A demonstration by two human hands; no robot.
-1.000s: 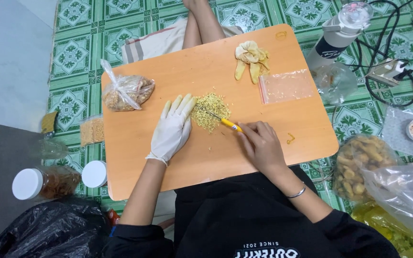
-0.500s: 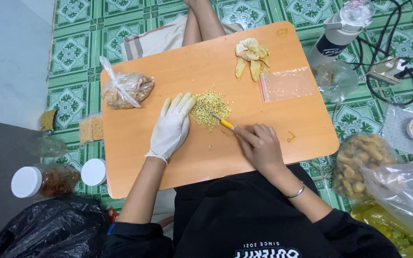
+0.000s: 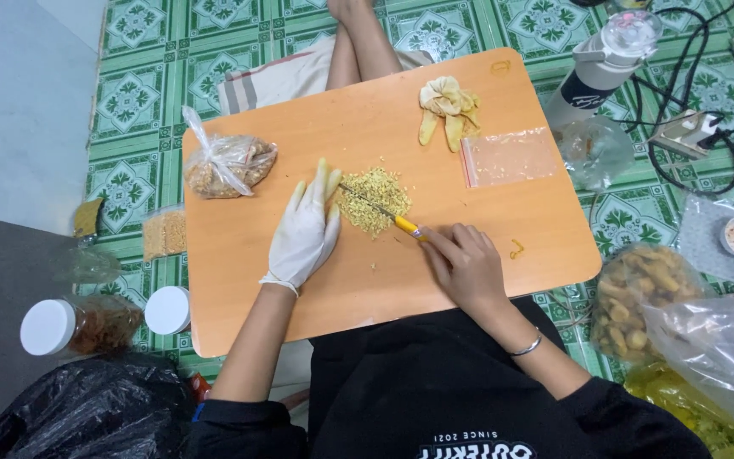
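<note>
One knife (image 3: 381,211), tip up-left, gripped by right hand (image 3: 465,265); gloved left hand (image 3: 305,231) flat, fingers released.

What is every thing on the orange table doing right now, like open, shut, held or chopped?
Gloved left hand: flat, beside the pile.
Bare right hand: gripping the knife.
Yellow-handled knife: blade across the pile.
Pile of yellowish bits: finely chopped.
Knotted clear bag: tied shut, full.
Small zip bag: lying flat.
</note>
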